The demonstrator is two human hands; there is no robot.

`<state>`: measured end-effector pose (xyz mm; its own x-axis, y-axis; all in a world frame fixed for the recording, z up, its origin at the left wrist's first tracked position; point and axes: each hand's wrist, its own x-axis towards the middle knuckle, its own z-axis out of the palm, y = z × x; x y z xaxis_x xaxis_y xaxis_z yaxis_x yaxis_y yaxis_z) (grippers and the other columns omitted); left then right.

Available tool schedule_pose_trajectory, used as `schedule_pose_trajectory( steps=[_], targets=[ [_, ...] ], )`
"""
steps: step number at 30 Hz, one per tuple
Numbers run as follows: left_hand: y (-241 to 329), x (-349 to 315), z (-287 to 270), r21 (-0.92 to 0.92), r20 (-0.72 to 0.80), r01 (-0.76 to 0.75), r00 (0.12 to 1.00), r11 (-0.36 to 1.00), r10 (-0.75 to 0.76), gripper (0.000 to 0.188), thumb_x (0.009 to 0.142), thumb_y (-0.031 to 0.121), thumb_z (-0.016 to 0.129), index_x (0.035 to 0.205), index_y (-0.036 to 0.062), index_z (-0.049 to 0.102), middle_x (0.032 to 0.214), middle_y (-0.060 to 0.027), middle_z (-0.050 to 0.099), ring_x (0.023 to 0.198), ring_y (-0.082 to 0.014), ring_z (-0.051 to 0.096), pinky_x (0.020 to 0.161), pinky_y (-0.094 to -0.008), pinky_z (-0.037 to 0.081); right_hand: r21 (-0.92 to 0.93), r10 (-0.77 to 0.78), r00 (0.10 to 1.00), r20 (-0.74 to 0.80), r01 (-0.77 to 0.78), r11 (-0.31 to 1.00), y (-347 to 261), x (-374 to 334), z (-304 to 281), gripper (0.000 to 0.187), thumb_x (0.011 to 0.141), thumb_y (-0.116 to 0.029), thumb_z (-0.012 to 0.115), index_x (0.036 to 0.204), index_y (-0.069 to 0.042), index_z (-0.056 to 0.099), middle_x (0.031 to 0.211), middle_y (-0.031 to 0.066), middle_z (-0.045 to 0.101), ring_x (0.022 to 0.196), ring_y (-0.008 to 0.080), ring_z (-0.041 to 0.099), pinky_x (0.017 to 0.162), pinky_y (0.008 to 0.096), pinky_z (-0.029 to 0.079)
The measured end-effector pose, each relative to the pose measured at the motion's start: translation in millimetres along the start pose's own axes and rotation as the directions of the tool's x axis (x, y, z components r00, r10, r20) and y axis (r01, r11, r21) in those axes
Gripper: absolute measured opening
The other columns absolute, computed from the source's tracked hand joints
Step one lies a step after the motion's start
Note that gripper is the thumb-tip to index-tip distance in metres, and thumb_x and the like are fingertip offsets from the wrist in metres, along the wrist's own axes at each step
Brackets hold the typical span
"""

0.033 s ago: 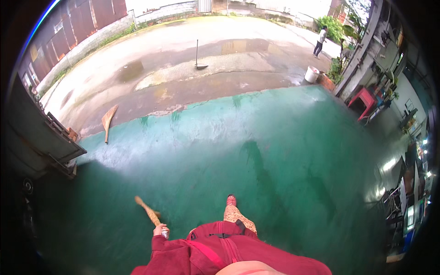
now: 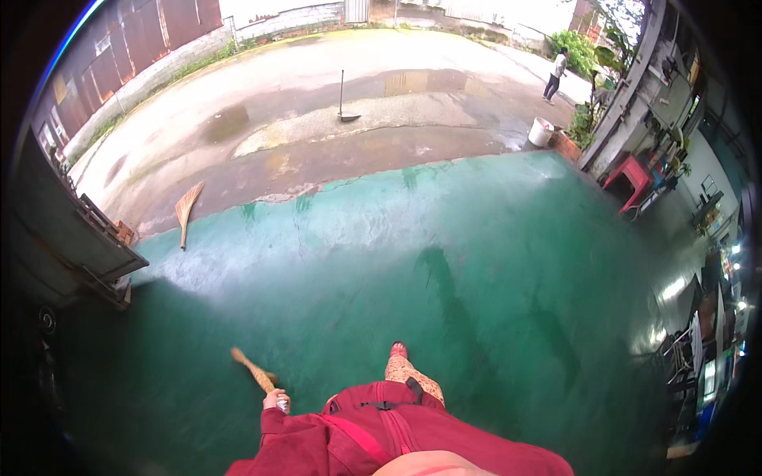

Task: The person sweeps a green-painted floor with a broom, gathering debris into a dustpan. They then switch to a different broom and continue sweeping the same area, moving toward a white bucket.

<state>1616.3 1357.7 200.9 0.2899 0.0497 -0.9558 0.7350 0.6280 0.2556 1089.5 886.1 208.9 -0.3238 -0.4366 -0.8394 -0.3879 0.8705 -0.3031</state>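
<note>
My left hand (image 2: 275, 399) is closed around a tan straw broom (image 2: 255, 371). The held broom slants up and to the left from my fist, over the green floor (image 2: 357, 293), and its far end is slightly blurred. Something whitish shows just below my fingers, too small to make out. My right hand is out of view. A second straw broom (image 2: 189, 208) lies at the floor's outer edge on the left, with its fan of bristles on the wet concrete and its handle toward me. Out on the concrete, a long-handled dustpan (image 2: 348, 117) stands with its handle upright.
A dark metal gate (image 2: 71, 230) borders the left side. To the right are a white bucket (image 2: 540, 132), a red plastic stool (image 2: 631, 181) and cluttered furniture (image 2: 686, 349). Puddles (image 2: 226, 123) lie on the concrete outside. A person (image 2: 556, 75) is at the far right.
My left hand and the held broom have shifted slightly left, with the broom's far end a little lower. The distant person has changed pose slightly.
</note>
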Motion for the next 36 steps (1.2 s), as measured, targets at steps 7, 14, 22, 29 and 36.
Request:
schedule_pose_trajectory(
  steps=[7, 14, 22, 29, 36],
  targets=[
    [-30.8, 62.1, 89.5, 0.448, 0.363, -0.126, 0.93, 0.885, -0.052, 0.022, 0.074, 0.009, 0.049, 0.057, 0.0105, 0.036, 0.045, 0.001, 0.036, 0.033, -0.0101, 0.035, 0.032, -0.0231, 0.033, -0.561, -0.536, 0.321, 0.78, 0.738, -0.375, -319.9, 64.1, 221.2, 0.013, 0.069, -0.015, 0.05, 0.062, -0.004, 0.053, 0.059, 0.0128, 0.056, 0.049, 0.0285, 0.053, 0.045, 0.0382, 0.042],
    [-30.0, 65.2, 235.6, 0.716, 0.282, 0.067, 0.882, 0.695, -0.376, 0.02, 0.076, 0.012, 0.049, 0.059, 0.01, 0.039, 0.047, 0.0012, 0.038, 0.036, -0.0106, 0.037, 0.035, -0.0234, 0.034, -0.081, -0.216, 0.496, 0.841, 0.511, 0.856, -566.9, 7.8, 508.1, 0.015, 0.08, -0.02, 0.045, 0.085, -0.008, 0.052, 0.065, 0.0039, 0.054, 0.049, 0.0137, 0.05, 0.04, 0.027, 0.039],
    [121.5, 127.3, 445.4, 0.017, 0.463, 0.255, 0.855, 0.967, -0.234, 0.012, 0.074, 0.0, 0.044, 0.066, 0.0054, 0.037, 0.048, 0.0012, 0.034, 0.037, -0.007, 0.035, 0.03, -0.0187, 0.032, -0.356, -0.377, 0.573, 0.727, 0.785, 0.507, -603.2, -124.8, 686.0, 0.033, 0.077, -0.014, 0.04, 0.107, -0.01, 0.054, 0.081, 0.0081, 0.061, 0.06, 0.0158, 0.058, 0.049, 0.029, 0.047],
    [250.7, 142.9, 694.3, -0.114, 0.57, 0.35, 0.79, 0.93, -0.227, 0.01, 0.075, -0.001, 0.047, 0.072, 0.0044, 0.039, 0.051, 0.0024, 0.035, 0.037, -0.004, 0.035, 0.032, -0.016, 0.035, -0.502, -0.343, 0.668, 0.66, 0.732, 0.46, -549.8, 16.1, 621.0, 0.02, 0.078, -0.022, 0.048, 0.08, -0.003, 0.054, 0.069, 0.0101, 0.058, 0.048, 0.0223, 0.053, 0.04, 0.0345, 0.043],
    [327.6, 207.3, 895.0, -0.291, 0.664, 0.386, 0.74, 0.876, -0.106, 0.011, 0.077, 0.002, 0.047, 0.07, 0.0033, 0.038, 0.052, 0.0017, 0.035, 0.04, -0.0044, 0.035, 0.036, -0.0163, 0.039, -0.7, 0.091, 0.985, 0.146, 0.038, 0.714, -613.1, 34.2, 661.6, 0.018, 0.081, -0.01, 0.043, 0.095, -0.002, 0.05, 0.076, 0.0161, 0.059, 0.052, 0.0244, 0.056, 0.042, 0.0385, 0.044]
  ],
)
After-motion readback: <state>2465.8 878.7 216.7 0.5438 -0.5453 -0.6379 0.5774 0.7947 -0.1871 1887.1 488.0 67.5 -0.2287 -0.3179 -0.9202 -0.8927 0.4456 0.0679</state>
